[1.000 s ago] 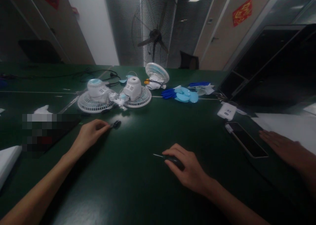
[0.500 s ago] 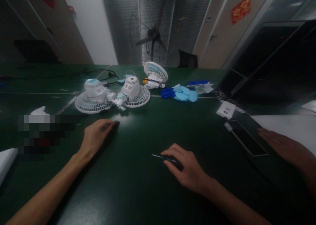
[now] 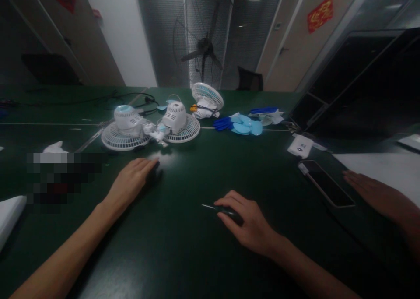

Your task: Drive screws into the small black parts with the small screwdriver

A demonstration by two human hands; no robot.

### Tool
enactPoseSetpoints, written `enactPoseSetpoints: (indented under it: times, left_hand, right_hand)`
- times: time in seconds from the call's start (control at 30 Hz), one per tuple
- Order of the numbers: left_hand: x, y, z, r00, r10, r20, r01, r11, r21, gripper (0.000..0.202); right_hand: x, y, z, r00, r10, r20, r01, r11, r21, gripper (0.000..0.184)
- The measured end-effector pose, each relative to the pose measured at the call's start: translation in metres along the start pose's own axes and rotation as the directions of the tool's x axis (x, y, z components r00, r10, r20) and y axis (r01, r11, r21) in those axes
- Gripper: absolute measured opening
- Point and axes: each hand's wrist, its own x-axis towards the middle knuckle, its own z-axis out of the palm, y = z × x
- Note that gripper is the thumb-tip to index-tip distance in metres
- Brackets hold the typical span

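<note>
My left hand (image 3: 133,179) lies on the green table (image 3: 183,246), fingers stretched forward over a small black part (image 3: 156,163) that is almost hidden under the fingertips. My right hand (image 3: 246,220) rests on the table with its fingers wrapped round the black handle of a small screwdriver (image 3: 220,209), whose thin shaft points left. Beyond the left hand lie two small white fans (image 3: 149,127) face down, joined by loose parts.
A third small fan (image 3: 206,100) stands behind, with blue fan blades (image 3: 243,125) to its right. A phone (image 3: 326,184) and a white box (image 3: 299,146) lie at the right, near another person's hand (image 3: 377,196). A large floor fan (image 3: 201,49) stands past the table.
My left hand slid forward and flattened over the small black part, which lay just past the fingertips before. My right hand and the screwdriver stayed put.
</note>
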Motion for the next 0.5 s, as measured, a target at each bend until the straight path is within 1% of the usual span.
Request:
enactPoseSetpoints:
  times: [0.1,0.17,0.23,0.33,0.4,0.5]
  left_hand:
    - [0.005,0.008,0.000,1.000,-0.008,0.004,0.008,0.999,0.048,0.050]
    - [0.006,0.009,0.002,1.000,-0.020,0.015,0.019,1.000,0.022,0.050]
    - [0.006,0.008,0.003,0.998,-0.054,0.022,0.055,0.997,-0.061,0.049]
    - [0.007,0.012,0.003,0.991,-0.129,0.020,0.130,0.953,-0.272,0.045]
    - [0.007,0.025,0.002,0.991,-0.129,0.041,0.134,0.893,-0.430,0.040]
    - [0.005,0.064,0.001,0.989,-0.068,0.128,0.135,0.752,-0.645,0.039]
  right_hand:
    - [0.000,-0.001,0.000,1.000,0.002,0.008,-0.002,1.000,-0.005,0.022]
    - [0.001,-0.002,0.000,1.000,0.003,0.009,-0.003,1.000,-0.009,0.022]
    - [0.001,-0.002,0.000,1.000,0.003,0.005,-0.003,1.000,-0.009,0.023]
    - [0.001,-0.002,0.001,1.000,-0.002,-0.004,0.002,1.000,-0.008,0.022]
    - [0.001,-0.002,0.001,1.000,-0.004,-0.002,0.004,1.000,-0.009,0.022]
    - [0.000,-0.002,0.001,1.000,-0.006,0.001,0.006,1.000,-0.029,0.023]
